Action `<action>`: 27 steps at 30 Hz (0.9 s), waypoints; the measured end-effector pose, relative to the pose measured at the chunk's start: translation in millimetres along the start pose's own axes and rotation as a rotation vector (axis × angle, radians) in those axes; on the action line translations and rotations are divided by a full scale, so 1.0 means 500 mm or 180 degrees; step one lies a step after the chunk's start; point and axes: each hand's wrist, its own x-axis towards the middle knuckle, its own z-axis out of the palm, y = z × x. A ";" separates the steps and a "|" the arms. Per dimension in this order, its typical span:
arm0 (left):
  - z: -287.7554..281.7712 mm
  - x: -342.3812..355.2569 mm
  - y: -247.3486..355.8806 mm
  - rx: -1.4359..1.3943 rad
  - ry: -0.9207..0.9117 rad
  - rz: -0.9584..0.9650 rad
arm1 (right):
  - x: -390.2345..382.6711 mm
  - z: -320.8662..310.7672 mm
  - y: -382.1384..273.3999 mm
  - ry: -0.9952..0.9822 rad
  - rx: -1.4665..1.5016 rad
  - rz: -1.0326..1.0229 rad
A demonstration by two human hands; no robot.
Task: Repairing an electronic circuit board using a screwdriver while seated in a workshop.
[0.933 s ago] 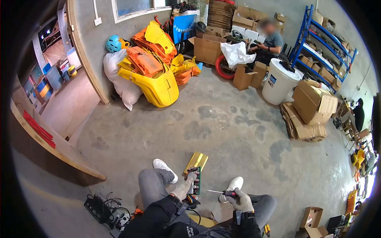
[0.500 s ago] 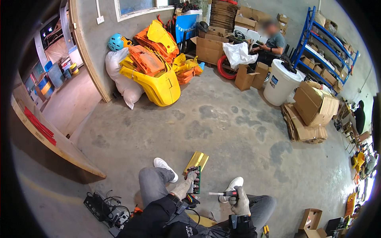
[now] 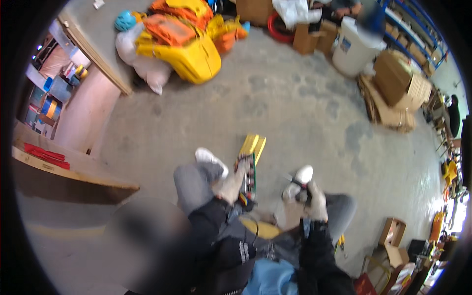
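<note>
My gloved left hand (image 3: 233, 184) is closed on a green circuit board (image 3: 253, 178), held on edge between my knees with several parts along it. Just beyond the board a yellow ribbed metal casing (image 3: 252, 146) lies on the floor. In my gloved right hand (image 3: 317, 204), near my right knee, is a screwdriver (image 3: 302, 185) with a red and black handle. Its thin shaft points left and slightly away, apart from the board. Motion blurs the tip.
Yellow and orange plastic shells (image 3: 194, 59) are heaped at the far left, by a white sack (image 3: 142, 66). A white bin (image 3: 351, 49) and flattened cardboard (image 3: 386, 105) stand far right. A wooden board (image 3: 73, 172) juts in at left; an open carton (image 3: 393, 236) sits near right.
The view has tipped downward, so the hands and casing appear higher. My right hand has turned the screwdriver slightly, its shaft now angled more away from me. Both hands keep their hold.
</note>
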 end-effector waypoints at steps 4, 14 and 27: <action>-0.023 0.024 0.003 0.0167 -0.0025 0.0150 | 0.022 0.004 -0.013 0.0135 0.0215 0.0077; -0.033 0.035 -0.025 0.0273 0.0084 0.0179 | 0.049 -0.049 0.022 0.0545 -0.1151 -0.0042; -0.021 0.016 0.009 0.0000 0.0032 0.0038 | 0.204 -0.145 0.177 0.0392 -0.4657 -0.0893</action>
